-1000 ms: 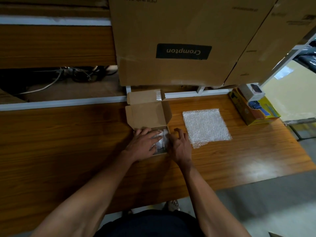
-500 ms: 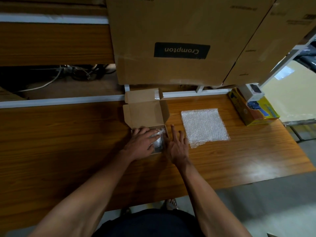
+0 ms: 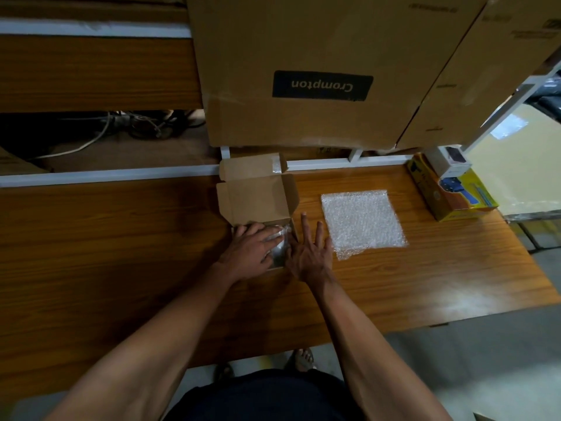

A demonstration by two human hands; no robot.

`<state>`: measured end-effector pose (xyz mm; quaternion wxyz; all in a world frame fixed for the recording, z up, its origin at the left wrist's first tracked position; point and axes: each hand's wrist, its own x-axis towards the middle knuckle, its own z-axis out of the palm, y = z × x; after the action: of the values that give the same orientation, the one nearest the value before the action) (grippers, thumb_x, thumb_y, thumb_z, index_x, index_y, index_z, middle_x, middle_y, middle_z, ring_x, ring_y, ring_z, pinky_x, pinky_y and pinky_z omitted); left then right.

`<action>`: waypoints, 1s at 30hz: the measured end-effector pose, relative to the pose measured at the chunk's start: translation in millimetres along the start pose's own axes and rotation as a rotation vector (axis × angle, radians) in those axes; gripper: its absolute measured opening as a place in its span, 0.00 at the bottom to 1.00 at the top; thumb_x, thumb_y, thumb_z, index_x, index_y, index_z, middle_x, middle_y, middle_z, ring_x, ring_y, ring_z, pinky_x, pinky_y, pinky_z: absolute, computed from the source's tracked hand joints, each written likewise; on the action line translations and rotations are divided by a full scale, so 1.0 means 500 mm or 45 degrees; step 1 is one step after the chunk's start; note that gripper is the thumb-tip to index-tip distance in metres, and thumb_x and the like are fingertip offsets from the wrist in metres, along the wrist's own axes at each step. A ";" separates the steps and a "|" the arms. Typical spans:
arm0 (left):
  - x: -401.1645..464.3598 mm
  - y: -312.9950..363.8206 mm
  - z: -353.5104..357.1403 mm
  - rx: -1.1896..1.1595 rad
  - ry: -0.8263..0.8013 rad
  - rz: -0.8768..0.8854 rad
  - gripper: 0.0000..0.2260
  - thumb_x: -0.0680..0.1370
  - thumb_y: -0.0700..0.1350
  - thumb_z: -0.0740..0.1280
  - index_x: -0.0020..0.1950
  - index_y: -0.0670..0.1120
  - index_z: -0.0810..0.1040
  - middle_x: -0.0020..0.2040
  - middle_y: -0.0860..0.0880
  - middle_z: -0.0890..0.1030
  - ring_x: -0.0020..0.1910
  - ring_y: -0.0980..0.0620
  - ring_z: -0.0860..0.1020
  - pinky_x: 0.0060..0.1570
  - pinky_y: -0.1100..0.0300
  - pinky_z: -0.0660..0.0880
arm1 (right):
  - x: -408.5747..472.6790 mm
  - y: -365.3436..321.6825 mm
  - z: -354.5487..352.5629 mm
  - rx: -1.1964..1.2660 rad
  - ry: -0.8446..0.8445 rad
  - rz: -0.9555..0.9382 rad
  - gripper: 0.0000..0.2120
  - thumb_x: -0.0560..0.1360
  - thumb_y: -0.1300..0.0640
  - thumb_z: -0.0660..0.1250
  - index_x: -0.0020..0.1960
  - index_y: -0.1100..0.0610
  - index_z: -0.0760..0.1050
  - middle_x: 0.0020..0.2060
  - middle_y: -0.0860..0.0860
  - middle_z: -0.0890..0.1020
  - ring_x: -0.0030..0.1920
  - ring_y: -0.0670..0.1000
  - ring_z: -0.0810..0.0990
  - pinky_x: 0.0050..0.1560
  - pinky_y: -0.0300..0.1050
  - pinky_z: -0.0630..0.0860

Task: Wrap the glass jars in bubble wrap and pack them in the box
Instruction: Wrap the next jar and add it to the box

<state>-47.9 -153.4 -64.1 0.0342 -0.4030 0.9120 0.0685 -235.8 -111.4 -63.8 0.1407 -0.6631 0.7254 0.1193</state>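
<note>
Left hand [image 3: 253,249] lies flat over the wrapped jar [image 3: 280,240] sitting in the small open box [image 3: 258,199], fingers fairly straight, pressing rather than gripping. Right hand [image 3: 309,256] is just beside the box's right edge, fingers spread wide and straight, holding nothing. Box is plain brown cardboard, flaps up. A square bubble wrap sheet [image 3: 362,221] lies flat just right of that hand. Glossy wood-grain table [image 3: 121,253], a yellow carton [image 3: 452,192] at the far right, big cardboard cartons [image 3: 303,56] stacked behind.
</note>
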 end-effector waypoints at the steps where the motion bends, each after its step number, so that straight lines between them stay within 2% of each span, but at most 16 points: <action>1: -0.001 0.000 0.000 -0.003 -0.005 -0.003 0.28 0.80 0.56 0.61 0.81 0.56 0.67 0.83 0.54 0.62 0.75 0.47 0.61 0.65 0.46 0.60 | 0.001 -0.002 0.000 -0.006 -0.008 0.003 0.30 0.86 0.39 0.41 0.85 0.43 0.38 0.78 0.53 0.22 0.80 0.69 0.31 0.80 0.70 0.44; 4: -0.001 0.002 -0.001 0.001 -0.005 -0.009 0.28 0.80 0.56 0.60 0.81 0.56 0.67 0.83 0.54 0.62 0.75 0.47 0.60 0.65 0.46 0.60 | -0.014 0.002 0.008 0.039 0.070 -0.016 0.30 0.86 0.39 0.42 0.85 0.43 0.37 0.79 0.52 0.23 0.81 0.69 0.33 0.80 0.70 0.45; 8: -0.004 0.004 0.000 -0.013 -0.016 -0.026 0.28 0.81 0.56 0.60 0.82 0.56 0.65 0.84 0.55 0.60 0.76 0.47 0.59 0.65 0.46 0.58 | -0.035 0.018 0.021 0.066 0.139 -0.056 0.32 0.85 0.39 0.43 0.83 0.40 0.30 0.78 0.51 0.22 0.81 0.69 0.34 0.80 0.70 0.47; 12: -0.006 0.007 0.000 -0.002 -0.016 -0.021 0.29 0.79 0.56 0.58 0.81 0.56 0.68 0.83 0.54 0.64 0.75 0.45 0.64 0.62 0.47 0.58 | -0.013 0.013 0.011 0.040 0.089 -0.033 0.30 0.85 0.39 0.42 0.83 0.39 0.34 0.76 0.51 0.19 0.80 0.69 0.30 0.80 0.72 0.46; 16: -0.004 0.007 -0.002 0.018 -0.026 -0.021 0.29 0.79 0.57 0.58 0.81 0.57 0.68 0.83 0.54 0.63 0.75 0.45 0.64 0.61 0.48 0.57 | 0.007 -0.004 0.006 -0.029 0.020 0.009 0.31 0.86 0.39 0.43 0.84 0.44 0.33 0.75 0.52 0.17 0.79 0.69 0.28 0.78 0.73 0.45; 20: -0.005 0.006 -0.002 0.017 -0.032 -0.032 0.29 0.79 0.58 0.57 0.82 0.57 0.66 0.83 0.55 0.62 0.76 0.46 0.62 0.62 0.47 0.57 | -0.017 0.004 0.012 0.003 0.082 -0.012 0.31 0.86 0.40 0.41 0.84 0.43 0.34 0.76 0.52 0.19 0.79 0.69 0.28 0.79 0.73 0.46; 24: -0.006 0.011 0.001 0.009 -0.043 -0.044 0.31 0.78 0.58 0.52 0.82 0.58 0.65 0.83 0.56 0.61 0.75 0.46 0.62 0.63 0.46 0.59 | -0.039 0.007 0.026 0.002 0.085 -0.029 0.30 0.85 0.40 0.40 0.84 0.45 0.35 0.76 0.51 0.19 0.78 0.68 0.25 0.80 0.72 0.44; 30: -0.007 0.016 -0.003 0.014 -0.047 -0.071 0.29 0.81 0.57 0.57 0.84 0.59 0.59 0.85 0.57 0.55 0.78 0.47 0.57 0.66 0.45 0.58 | -0.055 0.017 0.030 0.048 0.199 -0.079 0.29 0.85 0.41 0.42 0.86 0.43 0.44 0.79 0.49 0.23 0.80 0.65 0.29 0.80 0.71 0.46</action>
<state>-51.4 -145.5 -61.6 0.0551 -0.4269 0.8999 0.0698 -241.3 -79.5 -68.1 0.1000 -0.6897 0.7154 0.0491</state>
